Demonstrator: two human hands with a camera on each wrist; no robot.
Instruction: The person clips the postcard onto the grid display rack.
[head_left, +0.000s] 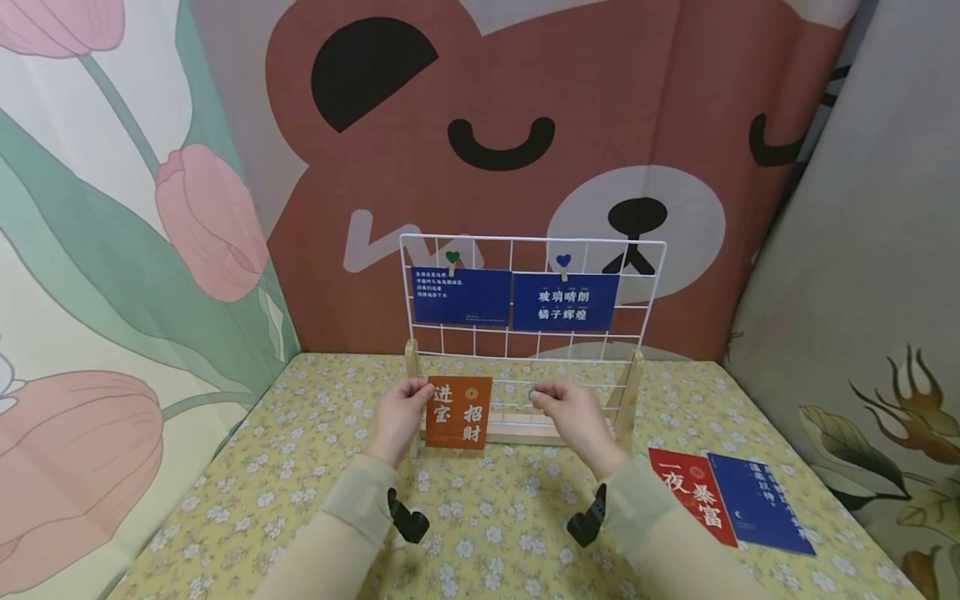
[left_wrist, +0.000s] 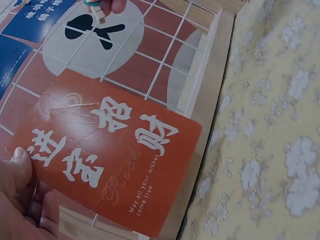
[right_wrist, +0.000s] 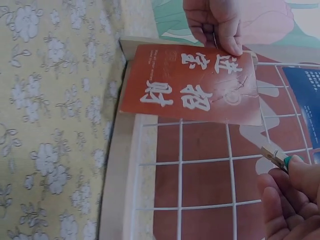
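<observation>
My left hand pinches an orange-red card with white Chinese characters by its left edge, in front of the lower part of a white wire grid rack. Between thumb and fingers, my right hand pinches a small wooden clothespin with a green decoration, its jaws pointing toward the card. Above, two blue cards hang side by side on the grid: the left card under a green-heart clothespin, the right card under a blue-heart clothespin.
The rack stands in a wooden base on a table with a yellow floral cloth. A red card and a blue card lie at the right, edges meeting. Behind hangs a bear-print curtain.
</observation>
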